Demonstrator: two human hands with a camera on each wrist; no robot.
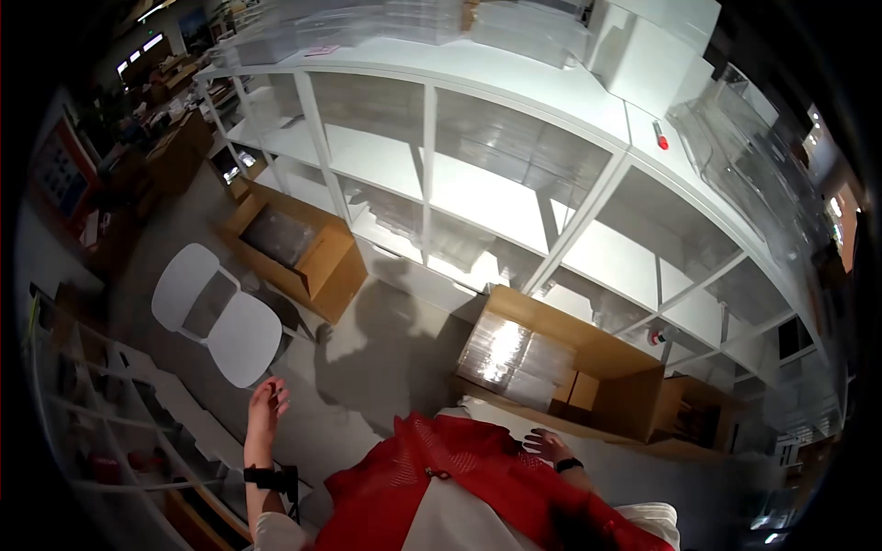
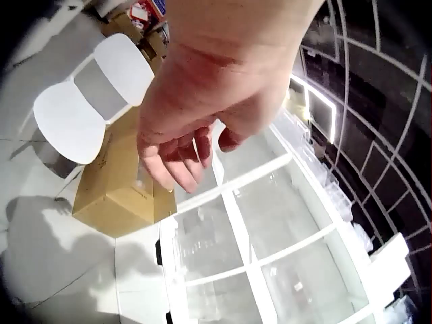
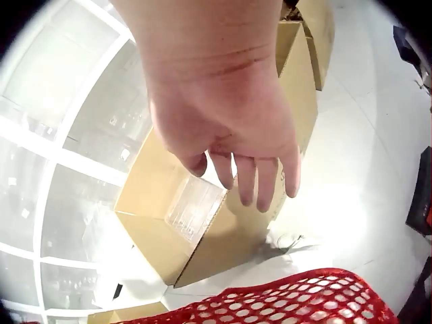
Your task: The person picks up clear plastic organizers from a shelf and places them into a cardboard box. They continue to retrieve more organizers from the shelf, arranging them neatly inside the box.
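Observation:
The left hand (image 1: 267, 401) hangs in the air near the seat of a white chair (image 1: 241, 340), its fingers loosely curled and holding nothing. In the left wrist view the same hand (image 2: 209, 115) is over a cardboard box (image 2: 121, 196) beside white shelving. On the other side, the right hand (image 1: 549, 446) is near the edge of an open cardboard box (image 1: 625, 406) with clear plastic packs (image 1: 514, 358) inside. The right wrist view shows the right hand (image 3: 226, 128) empty, fingers spread and relaxed, with that box (image 3: 236, 236) behind it.
White shelving (image 1: 514, 197) runs across the front, with clear containers and a red-capped marker (image 1: 661, 136) on top. Another open cardboard box (image 1: 335, 275) stands against it at the left. More shelving (image 1: 138, 404) lines the left edge. Red mesh fabric (image 1: 413, 459) covers the person's front.

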